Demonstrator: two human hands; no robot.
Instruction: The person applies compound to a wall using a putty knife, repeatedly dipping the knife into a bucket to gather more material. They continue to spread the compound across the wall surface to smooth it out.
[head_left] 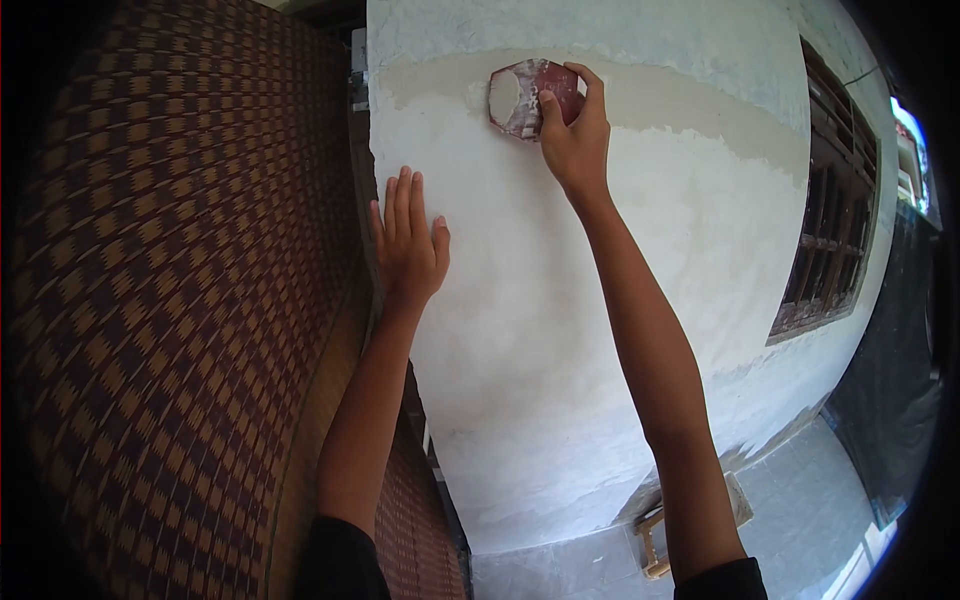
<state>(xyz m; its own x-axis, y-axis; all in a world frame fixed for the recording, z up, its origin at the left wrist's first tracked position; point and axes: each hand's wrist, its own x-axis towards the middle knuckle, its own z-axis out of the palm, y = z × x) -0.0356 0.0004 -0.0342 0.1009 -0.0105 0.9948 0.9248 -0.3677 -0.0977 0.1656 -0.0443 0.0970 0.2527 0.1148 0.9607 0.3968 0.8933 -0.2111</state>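
A dark red, flat, many-sided plate (535, 100) with pale paste on its left part lies against the upper wall. My right hand (577, 130) grips its right edge, with the thumb on its near face. The white wall (520, 300) carries a greyish-beige damp-looking band (680, 100) across its upper part, and the plate overlaps that band. My left hand (410, 240) rests near the wall's left edge, palm toward the wall, fingers stretched upward and holding nothing.
A woven brown-and-tan panel (190, 260) stands along the left. At the right is a barred wooden window (830, 200), with a dark sheet (890, 370) beyond it. A small wooden stool (655, 545) stands on the grey floor (800, 490) below.
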